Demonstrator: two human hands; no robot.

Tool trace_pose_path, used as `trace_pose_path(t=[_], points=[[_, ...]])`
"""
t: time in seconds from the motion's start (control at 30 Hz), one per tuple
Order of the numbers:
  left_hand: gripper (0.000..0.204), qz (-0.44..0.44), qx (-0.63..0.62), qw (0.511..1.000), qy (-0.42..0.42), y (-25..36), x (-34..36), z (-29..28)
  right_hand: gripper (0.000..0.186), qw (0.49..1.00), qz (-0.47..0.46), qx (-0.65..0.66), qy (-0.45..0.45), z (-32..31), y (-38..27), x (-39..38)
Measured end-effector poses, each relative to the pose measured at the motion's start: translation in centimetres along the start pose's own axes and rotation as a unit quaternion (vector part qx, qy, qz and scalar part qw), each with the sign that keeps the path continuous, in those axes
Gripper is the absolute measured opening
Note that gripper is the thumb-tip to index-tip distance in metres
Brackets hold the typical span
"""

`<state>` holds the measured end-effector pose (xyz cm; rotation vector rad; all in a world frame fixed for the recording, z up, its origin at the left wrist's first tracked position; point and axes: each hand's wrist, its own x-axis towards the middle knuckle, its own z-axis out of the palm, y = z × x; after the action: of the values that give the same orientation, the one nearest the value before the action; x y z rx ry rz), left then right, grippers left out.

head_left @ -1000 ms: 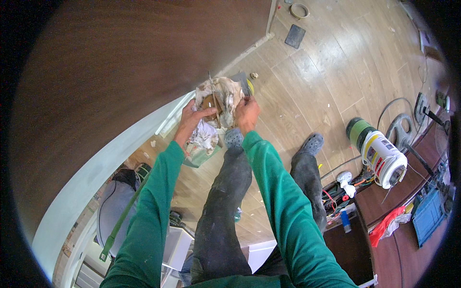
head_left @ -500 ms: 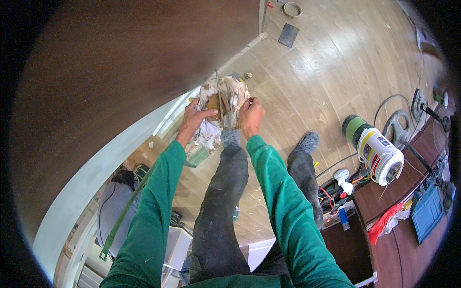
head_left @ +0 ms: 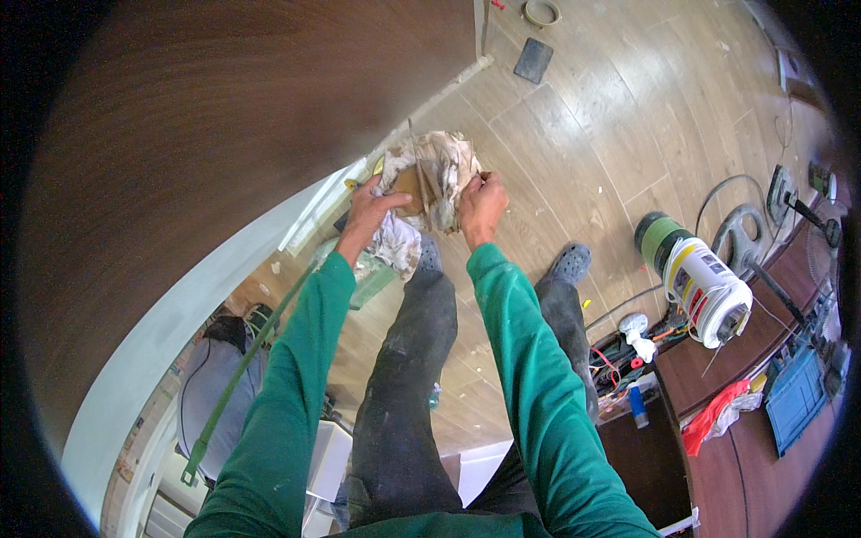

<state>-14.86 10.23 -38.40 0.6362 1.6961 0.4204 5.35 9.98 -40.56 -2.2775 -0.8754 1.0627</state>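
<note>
A stained, crumpled white cloth (head_left: pixel 453 151) is stretched between my two hands above the floor. My left hand (head_left: pixel 366 215) grips its left side, thumb over the front. At the right edge my right hand (head_left: pixel 485 202) pinches the cloth with curled fingers. In its folds lie a flat brown piece (head_left: pixel 410 185) and a thin stick-like strip that I cannot name. A whiter part of the cloth (head_left: pixel 399 242) hangs below my left hand, over a pale green box-like object (head_left: pixel 372 289). My shoe (head_left: pixel 429 255) is just below the bundle.
A dark brown panel (head_left: pixel 269 99) stands at the left. To the right are a white bucket (head_left: pixel 708 287), a stirring paddle wheel (head_left: pixel 741 238), cables and a blue tray (head_left: pixel 796 399). A tape roll (head_left: pixel 542 12) and dark pad (head_left: pixel 534 60) lie farther off. A green strap (head_left: pixel 235 386) slants left.
Both hands and the cloth have shifted slightly up; my right hand moved right, widening the spread. Yellow bits now show beside my left hand. The view has moved a little.
</note>
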Motion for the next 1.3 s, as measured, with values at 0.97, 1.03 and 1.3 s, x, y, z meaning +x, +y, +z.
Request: trace_pose_path(t=[0.97,1.03,1.3], points=[[0.069,-0.040,-0.060,0.997,-0.036,-2.5,2.7,-2.6,0.028,0.998,0.047,-0.018,-0.031,-6.5,8.5,4.7],[0.072,-0.051,-0.058,0.996,-0.033,-2.3,2.8,-2.6,0.029,0.997,0.064,0.008,-0.037,-7.8,8.3,4.7],[0.081,-0.023,-0.030,0.999,0.027,-2.7,1.6,-4.7,0.030,0.998,0.051,-0.028,-0.033,-13.3,7.8,4.2]])
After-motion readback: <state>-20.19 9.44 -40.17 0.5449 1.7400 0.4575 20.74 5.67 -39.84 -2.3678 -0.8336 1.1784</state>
